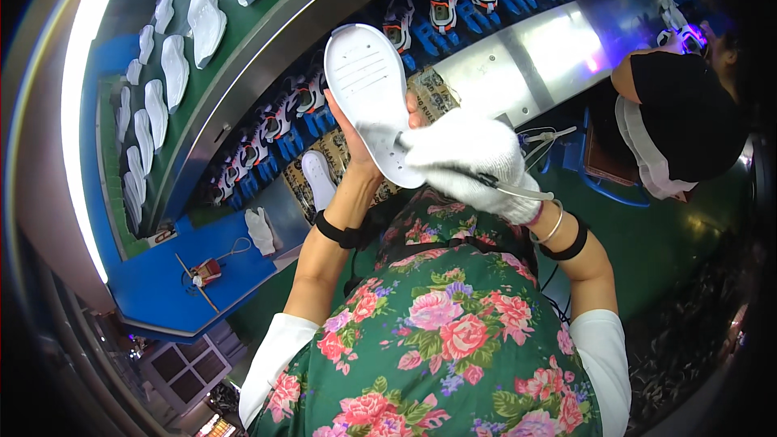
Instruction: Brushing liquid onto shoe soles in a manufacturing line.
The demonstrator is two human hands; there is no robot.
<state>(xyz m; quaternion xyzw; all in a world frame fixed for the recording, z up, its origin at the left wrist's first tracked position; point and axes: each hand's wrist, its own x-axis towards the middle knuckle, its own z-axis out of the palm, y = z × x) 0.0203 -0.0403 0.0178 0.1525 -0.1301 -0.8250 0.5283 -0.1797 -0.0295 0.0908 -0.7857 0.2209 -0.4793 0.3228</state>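
Observation:
My bare left hand (353,133) is closed round a white shoe sole (368,81), which is held upright with its hollow inner face toward me. Over the sole's lower end is my right hand (469,158), in a white knitted glove and somewhat blurred. It grips a slim dark tool (486,180) with a pale tube trailing back along the wrist. A small dark tip shows by the fingers, close against the sole; glove and blur hide the tool's exact kind. Below my left hand, another white sole (318,178) lies on the cardboard-covered bench (332,150).
White soles (176,73) lie on a green conveyor at the left. Shoe uppers (443,6) on blue holders line the shelf behind. A white glove (260,231) rests by a blue table (162,295). A person in a black cap (688,113) sits at the right.

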